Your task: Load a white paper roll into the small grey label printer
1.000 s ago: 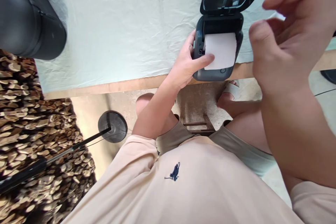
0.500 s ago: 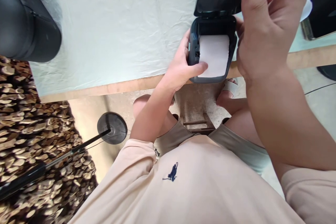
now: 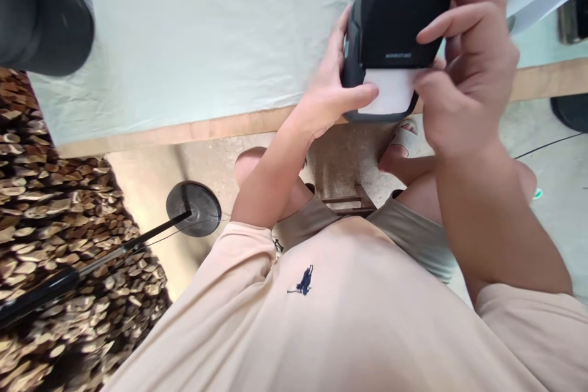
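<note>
Pale cloth covers the desk point(image 3: 184, 43); at its near edge the label printer point(image 3: 390, 43) now has its lid down over the paper point(image 3: 390, 89), left hand point(image 3: 333, 95) gripping its side, right hand point(image 3: 463, 67) clasping the lid.

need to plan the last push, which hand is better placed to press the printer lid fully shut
Right, probably. The right hand already lies over the lid, fingers on top. The left hand grips the printer's side, thumb on the paper.

matt black plastic printer point(image 3: 395, 21), white paper point(image 3: 390, 90), creased cloth point(image 3: 206, 37)
</note>
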Tool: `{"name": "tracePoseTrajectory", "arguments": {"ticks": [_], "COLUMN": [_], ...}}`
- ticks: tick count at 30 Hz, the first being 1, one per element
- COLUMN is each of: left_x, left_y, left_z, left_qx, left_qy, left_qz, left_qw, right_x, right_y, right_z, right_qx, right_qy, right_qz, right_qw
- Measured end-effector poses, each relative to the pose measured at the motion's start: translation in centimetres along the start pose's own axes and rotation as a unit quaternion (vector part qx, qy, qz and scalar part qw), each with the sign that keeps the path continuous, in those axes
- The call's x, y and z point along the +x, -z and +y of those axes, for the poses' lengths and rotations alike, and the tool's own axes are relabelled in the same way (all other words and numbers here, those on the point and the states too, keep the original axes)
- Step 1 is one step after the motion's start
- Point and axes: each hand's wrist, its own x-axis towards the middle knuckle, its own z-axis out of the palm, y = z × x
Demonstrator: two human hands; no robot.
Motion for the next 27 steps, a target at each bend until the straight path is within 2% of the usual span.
{"name": "tracePoseTrajectory", "arguments": {"ticks": [3,5,10,13,15,16,18,19,20,21,22,23,24,25,26,27], "left_x": [0.0,-0.1,-1.3,-1.2,-0.2,0.5,1.5,1.8,1.7,1.4,1.0,0.4,-0.1,-0.6,-0.9,-1.2], "left_y": [0.2,0.1,-0.8,-1.6,-2.1,-2.3,-2.5,-2.6,-2.5,-2.3,-2.0,-1.6,-1.1,-0.5,0.0,0.5], "left_z": [-0.9,-1.3,-1.1,-0.2,0.5,0.7,1.1,1.2,1.2,1.2,1.0,0.7,0.4,-0.1,-0.6,-1.1], "left_qx": [-0.033,-0.066,-0.122,-0.164,-0.209,-0.233,-0.223,-0.213,-0.227,-0.255,-0.275,-0.286,-0.319,-0.37,-0.387,-0.355], "left_qy": [0.004,0.002,-0.026,-0.022,0.018,0.068,0.213,0.245,0.22,0.151,0.071,0.032,0.038,0.103,0.196,0.304], "left_qz": [-0.04,-0.039,0.023,0.061,0.09,0.119,0.254,0.28,0.267,0.21,0.125,0.081,0.08,0.142,0.253,0.393], "left_qw": [0.999,0.997,0.992,0.984,0.974,0.963,0.917,0.903,0.911,0.932,0.951,0.954,0.944,0.912,0.865,0.792], "right_x": [-0.8,-1.1,-1.2,-1.2,-1.2,-1.3,-1.3,-1.4,-1.4,-1.5,-1.5,-1.6,-1.6,-1.7,-1.7,-1.7], "right_y": [0.2,0.2,-0.4,-0.8,-0.9,-1.0,-1.0,-1.1,-1.1,-1.1,-1.2,-1.2,-1.3,-1.3,-1.4,-1.5], "right_z": [0.2,0.5,1.4,1.6,1.6,1.5,1.5,1.5,1.5,1.5,1.6,1.6,1.6,1.6,1.6,1.5], "right_qx": [0.079,0.117,0.201,0.198,0.177,0.173,0.177,0.181,0.183,0.179,0.173,0.167,0.165,0.166,0.168,0.169], "right_qy": [0.007,-0.003,-0.048,-0.048,-0.058,-0.06,-0.065,-0.067,-0.067,-0.067,-0.065,-0.062,-0.057,-0.052,-0.05,-0.05], "right_qz": [0.027,0.034,-0.046,-0.035,-0.024,-0.024,-0.026,-0.02,-0.007,0.005,0.017,0.027,0.034,0.038,0.04,0.04], "right_qw": [0.997,0.993,0.977,0.978,0.982,0.983,0.982,0.981,0.981,0.982,0.983,0.984,0.984,0.984,0.984,0.983]}}
